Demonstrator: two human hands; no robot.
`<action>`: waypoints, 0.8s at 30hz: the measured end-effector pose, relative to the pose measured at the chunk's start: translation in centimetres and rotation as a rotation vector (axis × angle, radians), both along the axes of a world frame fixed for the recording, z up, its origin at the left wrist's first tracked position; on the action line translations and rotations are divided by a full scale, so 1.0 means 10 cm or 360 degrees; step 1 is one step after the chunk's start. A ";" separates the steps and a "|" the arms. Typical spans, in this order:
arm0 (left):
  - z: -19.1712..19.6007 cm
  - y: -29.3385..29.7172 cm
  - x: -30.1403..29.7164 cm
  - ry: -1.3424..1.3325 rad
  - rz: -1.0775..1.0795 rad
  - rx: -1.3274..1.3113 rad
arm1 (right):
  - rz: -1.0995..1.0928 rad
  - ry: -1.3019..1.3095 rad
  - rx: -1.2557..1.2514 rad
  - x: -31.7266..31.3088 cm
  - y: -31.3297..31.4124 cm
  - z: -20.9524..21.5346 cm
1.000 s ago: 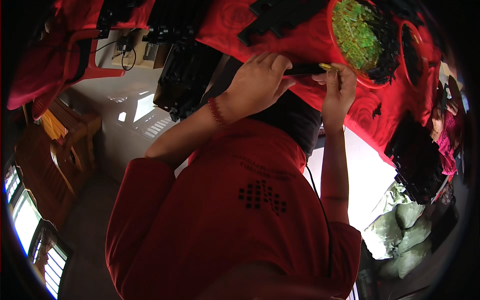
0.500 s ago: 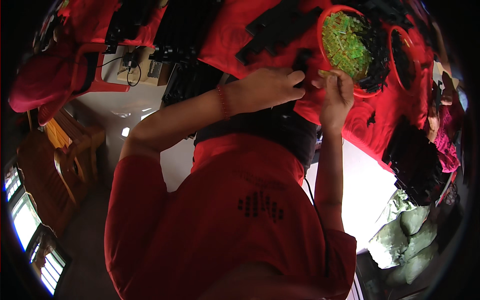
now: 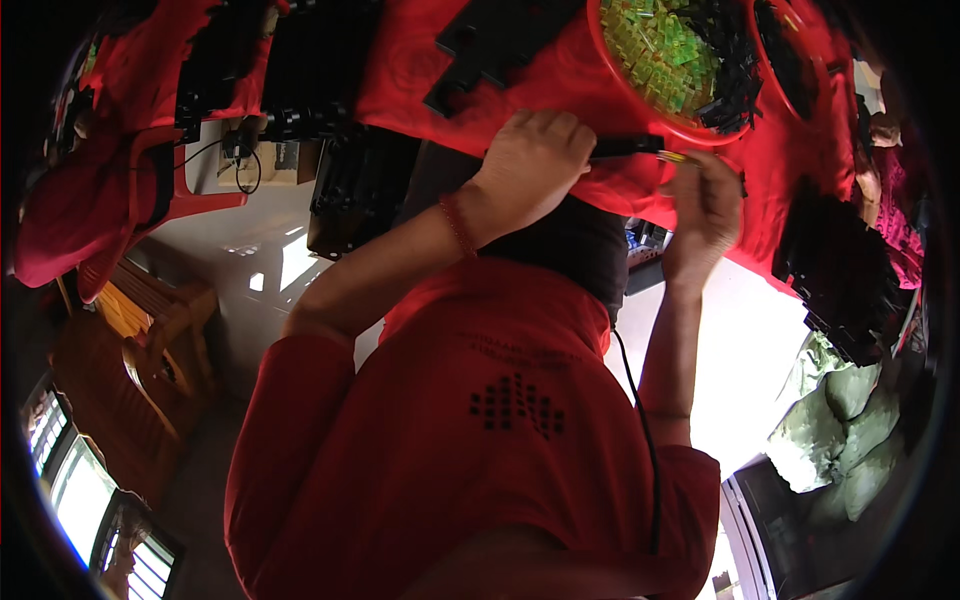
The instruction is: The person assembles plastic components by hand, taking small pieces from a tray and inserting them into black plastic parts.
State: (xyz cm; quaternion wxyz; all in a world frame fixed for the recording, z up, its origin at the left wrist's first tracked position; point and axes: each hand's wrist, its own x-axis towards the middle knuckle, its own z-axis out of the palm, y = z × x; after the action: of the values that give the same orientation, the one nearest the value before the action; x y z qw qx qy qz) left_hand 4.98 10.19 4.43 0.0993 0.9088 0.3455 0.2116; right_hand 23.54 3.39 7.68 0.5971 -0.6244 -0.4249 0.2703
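Black bar: gripped by L hand, upper ctr., axis approx. horiz.
Yellow pc.: pinched by R hand, at bar's R end.

One left hand and one right hand, two in all; one beaded bracelet. Between the hands, one black bar and one small yellow piece. Two red bowls at the upper right of the frame; the yellow-green pieces and black pieces there are too many to count. One red chair in the upper left; at least three pale sacks in the lower right, some overlapping.
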 end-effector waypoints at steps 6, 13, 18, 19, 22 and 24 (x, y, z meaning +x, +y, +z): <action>-0.01 -0.06 -0.16 -0.0134 0.0154 -0.0107 | 0.0124 -0.0510 -0.0244 -0.11 0.05 -0.40; -0.09 -0.07 -0.28 -0.0114 0.0260 -0.0207 | 0.0245 -0.0898 -0.0120 -0.12 0.13 -0.50; -0.11 -0.05 -0.27 -0.0207 0.0288 -0.0245 | 0.0339 -0.1058 -0.0084 -0.12 0.18 -0.48; -0.12 -0.05 -0.27 -0.0207 0.0285 -0.0250 | 0.0342 -0.1058 -0.0084 -0.12 0.18 -0.48; -0.12 -0.06 -0.27 -0.0207 0.0283 -0.0252 | 0.0370 -0.1088 -0.0075 -0.12 0.18 -0.50; -0.13 -0.06 -0.27 -0.0208 0.0282 -0.0250 | 0.0363 -0.1099 -0.0065 -0.12 0.18 -0.49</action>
State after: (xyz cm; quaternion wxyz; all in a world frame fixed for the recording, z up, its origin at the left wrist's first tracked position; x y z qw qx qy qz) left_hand 2.28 9.55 3.17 0.1733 0.8484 0.4328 0.2506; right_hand 22.34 5.19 2.79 0.3718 -0.6393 -0.6629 0.1169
